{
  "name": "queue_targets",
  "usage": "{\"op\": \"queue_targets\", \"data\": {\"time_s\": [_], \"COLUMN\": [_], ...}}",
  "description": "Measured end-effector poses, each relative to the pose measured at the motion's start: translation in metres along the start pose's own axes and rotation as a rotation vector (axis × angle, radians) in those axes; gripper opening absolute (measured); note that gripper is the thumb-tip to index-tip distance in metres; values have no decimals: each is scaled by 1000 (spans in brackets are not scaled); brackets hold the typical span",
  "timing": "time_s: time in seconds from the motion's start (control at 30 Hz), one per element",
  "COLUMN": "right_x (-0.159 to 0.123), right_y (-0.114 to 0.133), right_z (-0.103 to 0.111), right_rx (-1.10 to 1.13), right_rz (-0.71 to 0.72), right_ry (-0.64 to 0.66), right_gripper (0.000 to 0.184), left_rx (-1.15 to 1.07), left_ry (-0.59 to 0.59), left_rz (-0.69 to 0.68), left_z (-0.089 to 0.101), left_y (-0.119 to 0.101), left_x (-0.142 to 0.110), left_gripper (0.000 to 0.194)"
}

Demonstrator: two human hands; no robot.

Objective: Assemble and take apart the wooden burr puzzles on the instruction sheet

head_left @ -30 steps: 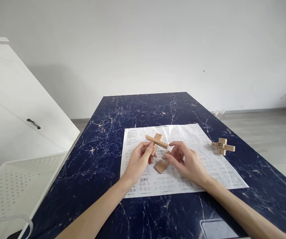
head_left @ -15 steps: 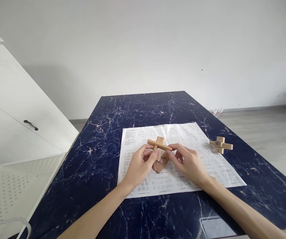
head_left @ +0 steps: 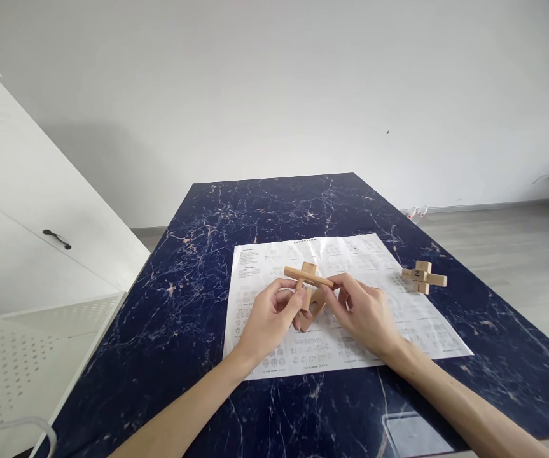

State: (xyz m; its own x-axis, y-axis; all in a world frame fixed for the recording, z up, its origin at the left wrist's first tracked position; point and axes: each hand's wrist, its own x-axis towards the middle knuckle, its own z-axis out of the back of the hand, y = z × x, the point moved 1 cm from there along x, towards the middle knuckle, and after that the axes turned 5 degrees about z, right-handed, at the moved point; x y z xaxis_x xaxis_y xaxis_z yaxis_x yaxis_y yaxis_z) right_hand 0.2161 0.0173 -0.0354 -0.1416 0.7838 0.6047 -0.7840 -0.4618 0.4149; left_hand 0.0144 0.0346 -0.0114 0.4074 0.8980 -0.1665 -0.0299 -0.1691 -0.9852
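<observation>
My left hand (head_left: 277,312) is closed around a wooden puzzle piece (head_left: 309,270), pinched between thumb and fingers. Across that piece lies a flat wooden bar (head_left: 298,273), tilted down to the right, and its right end sits between the thumb and fingertips of my right hand (head_left: 362,312). A notched wooden piece (head_left: 315,308) shows just below, partly hidden by my left fingers; whether it is held or lies on the paper I cannot tell. Underneath is a printed instruction sheet (head_left: 264,254) with rows of small diagrams.
An interlocked wooden block puzzle (head_left: 422,277) stands by the sheet's right edge. The dark blue marbled table (head_left: 236,210) carries everything. A clear plastic lid or case (head_left: 417,436) lies near my right forearm. A white cabinet (head_left: 26,184) and perforated white panel (head_left: 11,362) are at left.
The flat bar has turned slightly, showing an opening along its side, and shifted a little right with my right fingertips. The notched piece below shows at a slightly different angle.
</observation>
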Motion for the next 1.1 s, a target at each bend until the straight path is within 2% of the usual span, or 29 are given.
{"op": "queue_targets", "data": {"time_s": [0.33,0.7,0.8,0.87,1.03,1.1], "right_x": [2,3,7,8,6,4], "right_y": [1,-9,-21,-27,-20,-14], "right_z": [1,0,6,9,7,5], "right_rx": [-57,-131,-133,-104,-33,-3], "right_rz": [110,36,-73,-114,-69,-12], "right_ry": [-113,-166,-201,-174,-122,-126], "right_gripper": [19,26,30,30,25,21], "left_rx": [-13,-13,52,62,-16,-39], "left_ry": [9,26,-15,-56,-220,-241], "left_rz": [23,45,72,56,-42,-43], "left_z": [0,-1,3,6,13,13], "left_y": [-2,-3,-1,1,4,4], "left_x": [-2,-5,-6,-5,2,4], "left_gripper": [39,36,31,32,35,38]}}
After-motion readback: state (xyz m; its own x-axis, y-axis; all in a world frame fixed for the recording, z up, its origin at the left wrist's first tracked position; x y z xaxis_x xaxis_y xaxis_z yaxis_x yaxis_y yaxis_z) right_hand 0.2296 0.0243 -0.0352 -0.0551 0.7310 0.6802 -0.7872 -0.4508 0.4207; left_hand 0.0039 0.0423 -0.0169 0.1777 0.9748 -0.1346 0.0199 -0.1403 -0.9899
